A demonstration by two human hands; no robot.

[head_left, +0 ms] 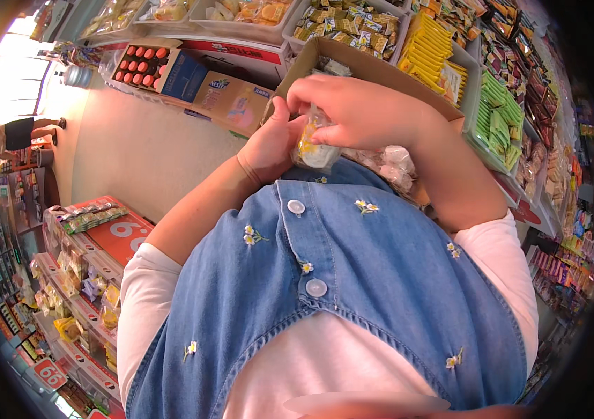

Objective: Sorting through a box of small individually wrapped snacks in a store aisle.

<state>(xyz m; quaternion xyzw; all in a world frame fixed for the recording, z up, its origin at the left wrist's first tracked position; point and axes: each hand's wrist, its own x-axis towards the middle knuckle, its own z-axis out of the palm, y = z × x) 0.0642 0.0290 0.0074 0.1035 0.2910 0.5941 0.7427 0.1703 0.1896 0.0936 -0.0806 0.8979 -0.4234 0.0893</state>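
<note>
Just in front of my chest is a small packet (319, 158) in a clear wrapper with white and yellow on it. My right hand (356, 108) reaches over from above and pinches it between thumb and fingers. Against its left side rests my left hand (270, 143), thumb raised and fingers curled behind it, partly hidden. Both hands are over the near left part of an open cardboard box (409, 91). Inside that box, pale wrapped packets (396, 166) show below my right forearm, which covers much of the rest.
Beyond the box stand bins of yellow packets (426, 52), green packets (498, 115) and gold-brown wrapped snacks (346, 26). Red-capped bottles (142, 66) sit in a carton at far left. A tiered snack shelf (80, 279) stands left; another person (18, 136) is farther off.
</note>
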